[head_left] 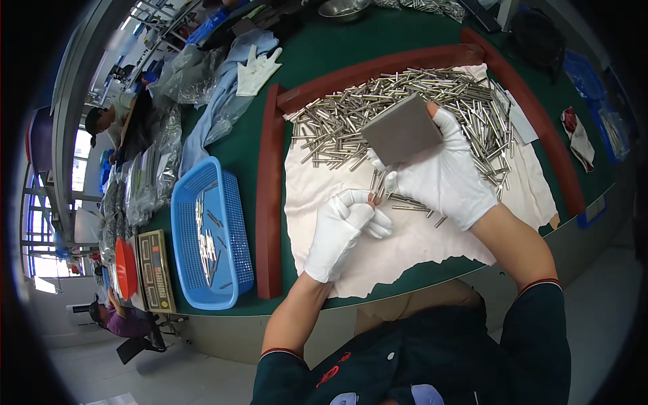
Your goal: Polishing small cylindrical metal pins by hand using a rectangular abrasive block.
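Note:
My right hand [449, 175], in a white glove with bare fingertips, grips a flat grey-brown square block [403, 129], tilted above the cloth. In front of it, my left hand [344, 228], gloved the same way, has thumb and forefinger pinched together. Short metal rods [376, 181] show right at those fingertips, and the left hand seems closed on one. A broad heap of loose metal rods [337, 128] covers the far part of a pale pink cloth [314, 192]. Several more rods lie under and beside my right hand, which partly hides them.
Dark red rails [268, 202] frame the cloth on the green table [236, 152]. Left of them, a blue plastic basket [246, 260] holds some rods. A white glove [258, 71] lies at the far left, near plastic bags [185, 77]. Two people are in the left background.

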`<state>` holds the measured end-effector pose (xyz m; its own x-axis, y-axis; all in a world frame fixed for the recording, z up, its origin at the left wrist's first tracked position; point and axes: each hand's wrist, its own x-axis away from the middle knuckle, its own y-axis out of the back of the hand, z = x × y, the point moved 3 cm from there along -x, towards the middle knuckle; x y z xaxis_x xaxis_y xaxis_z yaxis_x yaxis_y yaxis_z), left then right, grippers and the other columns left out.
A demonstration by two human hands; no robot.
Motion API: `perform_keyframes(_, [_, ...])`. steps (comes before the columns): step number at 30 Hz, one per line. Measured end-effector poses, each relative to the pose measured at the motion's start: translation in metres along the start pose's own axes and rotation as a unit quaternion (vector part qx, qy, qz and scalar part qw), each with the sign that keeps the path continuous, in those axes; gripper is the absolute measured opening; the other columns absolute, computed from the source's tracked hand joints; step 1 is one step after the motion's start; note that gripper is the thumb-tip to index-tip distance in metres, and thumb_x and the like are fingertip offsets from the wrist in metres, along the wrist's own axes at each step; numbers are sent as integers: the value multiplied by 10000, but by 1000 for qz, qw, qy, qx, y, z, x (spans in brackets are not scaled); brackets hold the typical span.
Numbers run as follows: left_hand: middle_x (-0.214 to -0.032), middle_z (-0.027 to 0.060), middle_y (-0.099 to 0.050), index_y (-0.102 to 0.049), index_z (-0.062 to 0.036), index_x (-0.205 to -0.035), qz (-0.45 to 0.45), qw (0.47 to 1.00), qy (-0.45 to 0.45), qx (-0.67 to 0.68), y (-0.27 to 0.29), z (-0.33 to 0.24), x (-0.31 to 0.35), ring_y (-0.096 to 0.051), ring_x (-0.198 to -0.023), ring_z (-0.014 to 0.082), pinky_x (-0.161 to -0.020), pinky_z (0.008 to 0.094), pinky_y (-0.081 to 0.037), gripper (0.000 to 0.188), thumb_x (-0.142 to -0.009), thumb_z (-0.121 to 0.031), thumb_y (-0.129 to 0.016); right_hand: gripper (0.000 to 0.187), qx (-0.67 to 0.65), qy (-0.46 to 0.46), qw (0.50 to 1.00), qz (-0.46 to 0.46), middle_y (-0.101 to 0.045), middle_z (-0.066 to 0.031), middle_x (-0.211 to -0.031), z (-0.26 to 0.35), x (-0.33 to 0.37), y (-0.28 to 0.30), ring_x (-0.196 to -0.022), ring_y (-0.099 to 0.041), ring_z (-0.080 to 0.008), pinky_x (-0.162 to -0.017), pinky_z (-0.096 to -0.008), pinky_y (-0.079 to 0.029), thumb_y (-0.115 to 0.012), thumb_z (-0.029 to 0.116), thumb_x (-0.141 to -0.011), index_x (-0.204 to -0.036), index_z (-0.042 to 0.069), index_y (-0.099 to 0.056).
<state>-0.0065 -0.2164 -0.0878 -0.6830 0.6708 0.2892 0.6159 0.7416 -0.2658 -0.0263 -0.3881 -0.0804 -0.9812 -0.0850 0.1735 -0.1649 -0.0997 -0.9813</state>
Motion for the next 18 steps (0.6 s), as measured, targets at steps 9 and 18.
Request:
perform_keyframes(9, [-756, 137, -653, -561, 62, -1012, 3, 1000, 19, -1, -1, 2, 4, -629, -642, 169, -617, 267, -515, 196, -880, -35, -453, 398, -9, -2, 1000, -21, -586, -110, -1096, -5, -3, 6, -958, -553, -286, -780, -428, -476, -606, 420, -832, -1068, 100, -593])
perform_keyframes(18, [-706, 139, -646, -575, 8, -935, -2, 1000, 15, -4, -3, 3, 4, -615, -595, 176, -584, 278, -510, 159, -930, -107, -465, 360, 29, -18, 999, 18, -581, -97, -1101, -13, 1, 1, -974, -557, -251, -844, -450, -471, -591, 396, -857, -1072, 107, -589])
